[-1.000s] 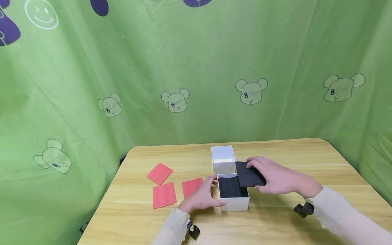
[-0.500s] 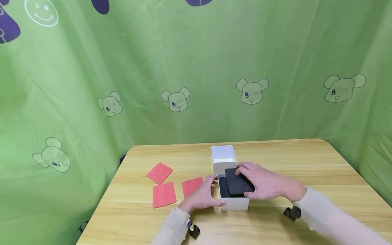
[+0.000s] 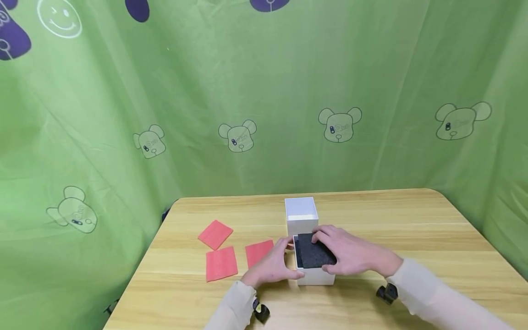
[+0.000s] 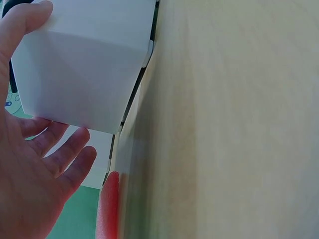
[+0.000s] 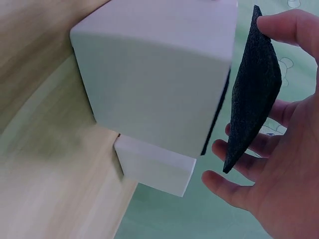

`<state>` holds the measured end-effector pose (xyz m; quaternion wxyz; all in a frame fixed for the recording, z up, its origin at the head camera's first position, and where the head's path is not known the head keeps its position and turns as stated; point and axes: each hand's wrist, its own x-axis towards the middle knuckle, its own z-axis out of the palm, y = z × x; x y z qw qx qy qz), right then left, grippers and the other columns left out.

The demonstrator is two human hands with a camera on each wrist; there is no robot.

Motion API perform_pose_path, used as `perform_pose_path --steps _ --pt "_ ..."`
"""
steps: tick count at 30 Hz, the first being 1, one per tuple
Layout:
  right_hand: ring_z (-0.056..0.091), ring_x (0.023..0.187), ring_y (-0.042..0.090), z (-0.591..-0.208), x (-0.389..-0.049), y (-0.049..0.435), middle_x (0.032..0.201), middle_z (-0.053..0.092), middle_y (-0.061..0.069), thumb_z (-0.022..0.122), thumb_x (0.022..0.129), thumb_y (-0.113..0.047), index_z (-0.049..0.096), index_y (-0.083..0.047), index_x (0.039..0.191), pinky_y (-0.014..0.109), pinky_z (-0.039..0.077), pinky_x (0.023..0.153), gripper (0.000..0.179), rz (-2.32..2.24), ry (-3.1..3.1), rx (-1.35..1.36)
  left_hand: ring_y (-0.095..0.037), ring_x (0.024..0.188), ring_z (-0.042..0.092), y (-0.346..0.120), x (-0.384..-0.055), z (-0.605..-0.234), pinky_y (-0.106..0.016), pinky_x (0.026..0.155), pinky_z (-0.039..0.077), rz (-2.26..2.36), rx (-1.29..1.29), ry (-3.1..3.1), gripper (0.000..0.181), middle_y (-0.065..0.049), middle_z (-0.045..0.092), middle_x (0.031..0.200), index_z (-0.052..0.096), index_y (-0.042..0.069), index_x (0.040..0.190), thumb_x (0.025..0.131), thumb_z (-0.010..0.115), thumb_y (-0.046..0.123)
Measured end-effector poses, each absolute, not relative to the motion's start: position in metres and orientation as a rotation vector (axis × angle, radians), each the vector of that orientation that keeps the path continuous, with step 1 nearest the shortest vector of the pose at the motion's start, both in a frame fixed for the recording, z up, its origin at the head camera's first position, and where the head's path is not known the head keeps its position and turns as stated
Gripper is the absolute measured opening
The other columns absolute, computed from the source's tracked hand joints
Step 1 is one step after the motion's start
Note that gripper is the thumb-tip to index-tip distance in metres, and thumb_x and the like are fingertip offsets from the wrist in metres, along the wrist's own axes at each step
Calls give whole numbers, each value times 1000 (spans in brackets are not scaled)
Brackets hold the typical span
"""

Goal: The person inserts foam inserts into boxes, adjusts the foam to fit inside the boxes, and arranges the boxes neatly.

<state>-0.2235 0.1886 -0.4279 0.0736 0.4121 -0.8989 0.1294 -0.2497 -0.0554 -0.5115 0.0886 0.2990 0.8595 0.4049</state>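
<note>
Fingers (image 5: 227, 189) of R hand (image 3: 350, 252) are part-curled, black pad (image 3: 315, 253) pinched by its edges at 9 o'clock. Pad is held over the mouth of white box (image 3: 315, 277), prob. clear of the rim (partly hidden); approx. square, so no long axis. Box is gripped wide by L hand (image 3: 272, 266) at its 9. Second box (image 3: 302, 227) is set at 11, red squares (image 3: 222, 263) at 9–10, on wood table (image 3: 173, 293), backed by green curtain (image 3: 280, 68).

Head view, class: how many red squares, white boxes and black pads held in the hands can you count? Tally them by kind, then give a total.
Red squares: 3
White boxes: 2
Black pads held in the hands: 1
Total: 6
</note>
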Motion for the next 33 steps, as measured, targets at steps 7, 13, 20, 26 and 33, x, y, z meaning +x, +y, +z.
perform_pose_path --steps 7,13,20,26,33 --pt "46 116 25 -436 -223 187 131 46 15 73 73 -36 51 -12 116 45 42 96 54 407 -2743 1200 -11 116 45 -55 -250 -512 -28 97 41 1200 888 2559 94 5 41 131 28 18 145 71 79 46" --pt "44 120 27 -443 -225 187 134 44 14 72 76 -37 50 -13 120 46 39 99 55 425 -2751 1169 -10 117 45 -56 -250 -510 -27 98 40 1215 877 2552 94 6 40 132 29 18 145 70 79 45" --pt "44 120 27 -447 -227 187 135 42 13 70 78 -37 50 -14 121 47 40 98 53 453 -2760 1170 -12 117 44 -56 -250 -509 -28 99 39 1249 885 2527 93 5 40 131 29 18 144 71 80 43" --pt "42 122 27 -447 -227 187 138 40 12 67 83 -41 49 -16 124 47 39 98 51 481 -2778 1185 -11 117 45 -57 -249 -509 -29 99 40 1229 873 2539 93 6 40 131 29 20 144 70 80 44" --pt "39 126 28 -450 -227 188 140 39 13 62 87 -45 50 -17 126 49 37 100 49 506 -2773 1208 -10 117 45 -56 -248 -511 -29 97 41 1200 854 2559 95 6 40 132 28 21 145 70 79 47"
